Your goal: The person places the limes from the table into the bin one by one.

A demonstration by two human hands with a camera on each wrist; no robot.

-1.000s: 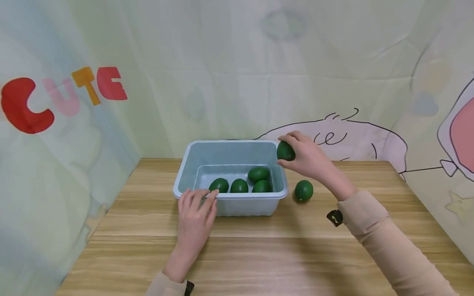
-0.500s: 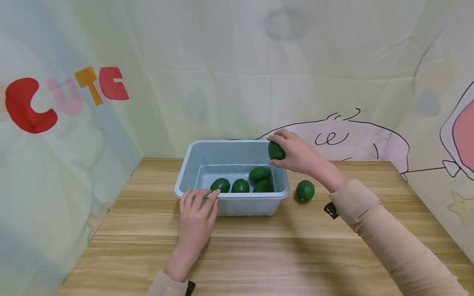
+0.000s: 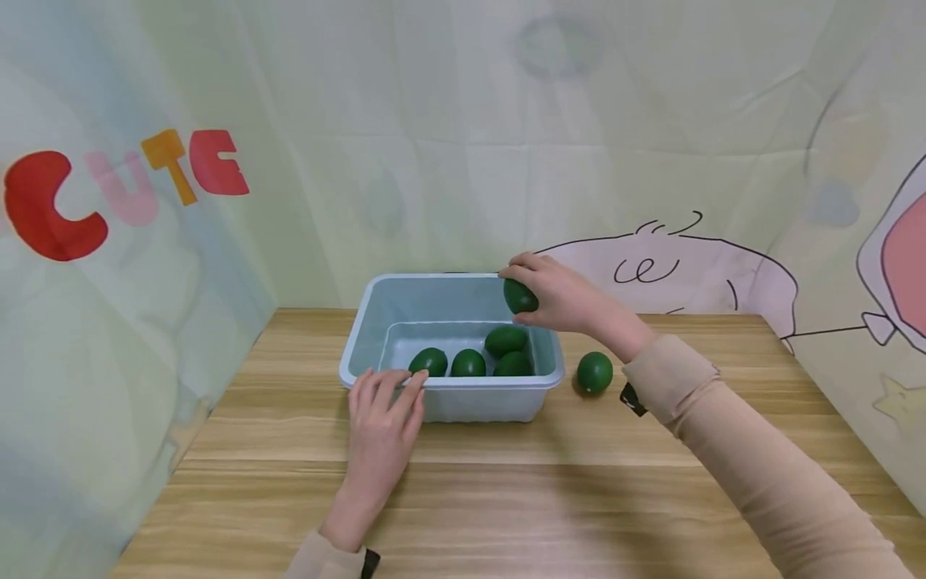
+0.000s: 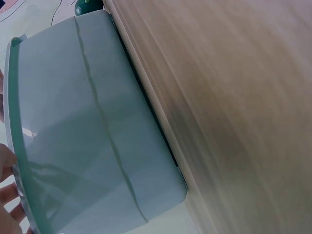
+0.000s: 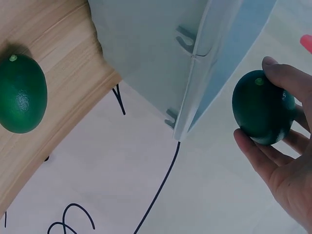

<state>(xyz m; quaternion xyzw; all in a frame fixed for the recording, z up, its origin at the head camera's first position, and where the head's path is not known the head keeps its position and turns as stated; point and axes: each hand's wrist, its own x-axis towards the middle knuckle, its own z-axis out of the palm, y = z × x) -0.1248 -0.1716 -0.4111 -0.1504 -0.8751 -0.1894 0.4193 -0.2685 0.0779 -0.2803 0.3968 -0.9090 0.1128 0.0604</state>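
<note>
My right hand [image 3: 560, 297] grips a dark green avocado [image 3: 521, 297] between thumb and fingers, above the right part of a pale blue plastic bin [image 3: 452, 383]. In the right wrist view the held avocado [image 5: 262, 108] shows a small light stem spot and touches nothing but the hand. My left hand [image 3: 383, 430] holds the bin's front rim near its left corner, fingertips over the edge; the left wrist view shows fingers [image 4: 7, 195] at that rim. Several avocados [image 3: 506, 342] lie inside along the front and right.
One more avocado [image 3: 595, 373] rests on the wooden table [image 3: 492, 498], just right of the bin. A printed cloth [image 3: 405, 145] hangs behind the table and on both sides.
My right hand has moved left with its avocado, from the bin's right edge to over its inside. The left hand and the bin have stayed in place.
</note>
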